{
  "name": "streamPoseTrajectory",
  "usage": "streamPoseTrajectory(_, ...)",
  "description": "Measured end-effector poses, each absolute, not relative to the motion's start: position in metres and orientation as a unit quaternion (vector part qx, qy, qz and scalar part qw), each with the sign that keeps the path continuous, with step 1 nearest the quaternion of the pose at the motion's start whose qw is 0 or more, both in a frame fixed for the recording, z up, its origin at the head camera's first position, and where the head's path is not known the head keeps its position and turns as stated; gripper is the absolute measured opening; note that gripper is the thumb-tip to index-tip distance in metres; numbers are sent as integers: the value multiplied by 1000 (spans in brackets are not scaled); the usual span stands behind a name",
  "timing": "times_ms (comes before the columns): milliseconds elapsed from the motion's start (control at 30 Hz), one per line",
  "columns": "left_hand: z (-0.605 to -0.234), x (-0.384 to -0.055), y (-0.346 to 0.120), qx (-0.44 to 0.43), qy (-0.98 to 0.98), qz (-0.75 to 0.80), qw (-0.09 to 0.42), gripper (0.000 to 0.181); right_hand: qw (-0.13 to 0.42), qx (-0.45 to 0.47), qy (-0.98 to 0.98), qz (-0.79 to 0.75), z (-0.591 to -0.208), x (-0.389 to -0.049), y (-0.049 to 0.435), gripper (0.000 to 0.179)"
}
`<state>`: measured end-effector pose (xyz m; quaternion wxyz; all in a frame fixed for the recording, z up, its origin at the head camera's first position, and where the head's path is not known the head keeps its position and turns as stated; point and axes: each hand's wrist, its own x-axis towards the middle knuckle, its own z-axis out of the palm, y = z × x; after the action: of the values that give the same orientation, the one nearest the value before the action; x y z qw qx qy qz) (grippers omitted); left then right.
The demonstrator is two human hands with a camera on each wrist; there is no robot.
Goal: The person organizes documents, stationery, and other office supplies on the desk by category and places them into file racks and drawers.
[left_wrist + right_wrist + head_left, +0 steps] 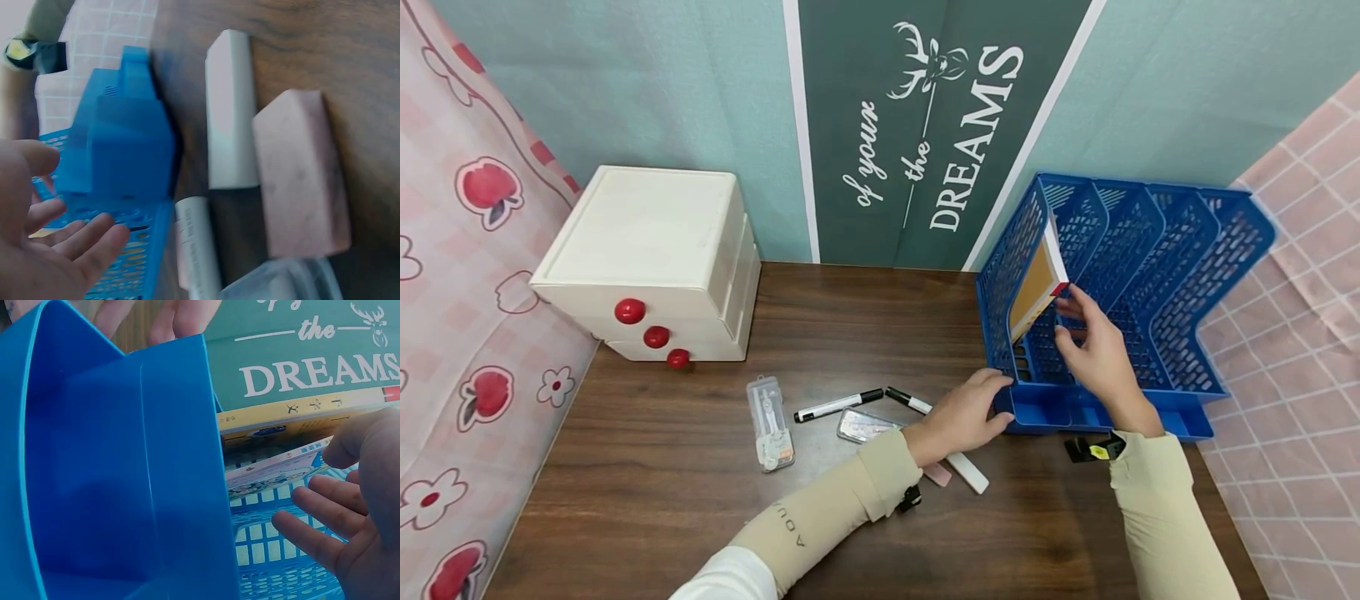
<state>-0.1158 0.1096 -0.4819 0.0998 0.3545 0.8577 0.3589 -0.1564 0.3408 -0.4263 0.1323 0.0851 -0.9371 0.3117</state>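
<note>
A blue file organizer (1037, 414) with several upright slots stands on the right side of the table. Its leftmost slot holds a tan-sided book (1036, 292). In the right wrist view two books show there: one with a yellow spine (281, 411) and a thinner one with a pictured cover (275, 474). My right hand (1101, 350) is inside the organizer beside them, fingers loosely spread and thumb close to the books' near ends; whether it touches them I cannot tell. At the organizer's front left corner lies my left hand (958, 417), its fingers extended.
Left of the organizer lie a black-capped marker (838, 405), a second marker (910, 401), clear cases (771, 423), a white block (967, 473) and a pink block (937, 474). A white drawer box (640, 229) with red knobs stands at the back left.
</note>
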Motion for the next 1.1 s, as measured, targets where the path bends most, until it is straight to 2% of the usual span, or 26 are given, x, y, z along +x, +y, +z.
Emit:
streamPoseTrajectory(233, -470, -118, 86, 374, 842, 373, 109, 45, 136, 86, -939, 305, -423, -150, 341, 62)
streamPoseTrajectory(433, -457, -122, 64, 367, 841, 375, 132, 44, 154, 96, -937, 300, -421, -143, 345, 60)
streamPoseTrajectory(933, -433, -124, -8, 362, 834, 408, 84, 39, 181, 83, -936, 291, -405, -125, 342, 44)
streamPoseTrajectory(1100, -425, -120, -32, 349, 832, 429, 43, 36, 187, 89, -934, 291, -405, -121, 344, 37)
